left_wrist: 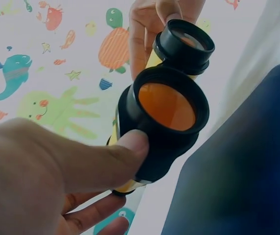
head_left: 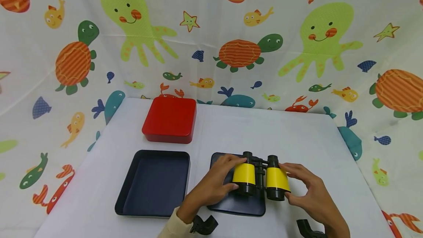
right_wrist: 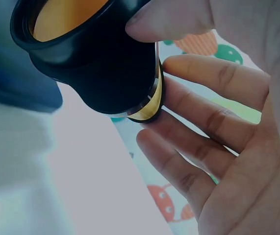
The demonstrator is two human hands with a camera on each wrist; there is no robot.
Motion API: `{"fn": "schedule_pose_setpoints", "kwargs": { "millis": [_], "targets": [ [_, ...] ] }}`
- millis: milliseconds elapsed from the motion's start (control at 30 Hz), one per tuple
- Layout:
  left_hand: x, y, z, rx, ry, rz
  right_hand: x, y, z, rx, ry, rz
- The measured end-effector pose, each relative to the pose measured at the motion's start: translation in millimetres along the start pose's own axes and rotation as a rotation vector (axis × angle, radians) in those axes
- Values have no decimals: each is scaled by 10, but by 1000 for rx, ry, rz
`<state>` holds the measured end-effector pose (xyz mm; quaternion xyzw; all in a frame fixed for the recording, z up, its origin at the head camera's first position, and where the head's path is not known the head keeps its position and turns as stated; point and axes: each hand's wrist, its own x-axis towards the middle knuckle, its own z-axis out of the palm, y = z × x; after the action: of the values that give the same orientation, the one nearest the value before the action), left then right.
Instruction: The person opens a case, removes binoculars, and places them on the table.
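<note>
Black binoculars [head_left: 244, 173] with yellow bands are held between both hands above a dark, rounded-corner tray or lid [head_left: 231, 208]. Gripping the left barrel, the left hand [head_left: 211, 184] has its thumb on the black end and its fingers on the far side. The right hand [head_left: 312, 192] holds the right barrel between thumb and fingertips. In the left wrist view, an orange-tinted lens [left_wrist: 166, 107] faces the camera, the left thumb [left_wrist: 130, 144] pressed just below it. The right wrist view shows the right fingers [right_wrist: 193, 117] spread along the barrel [right_wrist: 105, 73].
A dark open tray [head_left: 119, 205] with raised sides lies left of the binoculars. Behind it sits a red box [head_left: 170, 116]. The white table [head_left: 281, 131] ends at a sea-animal print cloth [head_left: 205, 28] at the back and sides.
</note>
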<state>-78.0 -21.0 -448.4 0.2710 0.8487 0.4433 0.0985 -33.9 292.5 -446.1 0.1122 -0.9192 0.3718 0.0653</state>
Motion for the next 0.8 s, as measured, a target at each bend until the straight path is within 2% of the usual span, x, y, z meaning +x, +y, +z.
{"fn": "schedule_pose_setpoints", "kwargs": {
  "millis": [467, 800],
  "targets": [
    [276, 36, 346, 61, -11, 76, -136, 201, -182, -57, 14, 90],
    [429, 109, 538, 98, -37, 97, -208, 404, -309, -40, -12, 156]
  ]
}}
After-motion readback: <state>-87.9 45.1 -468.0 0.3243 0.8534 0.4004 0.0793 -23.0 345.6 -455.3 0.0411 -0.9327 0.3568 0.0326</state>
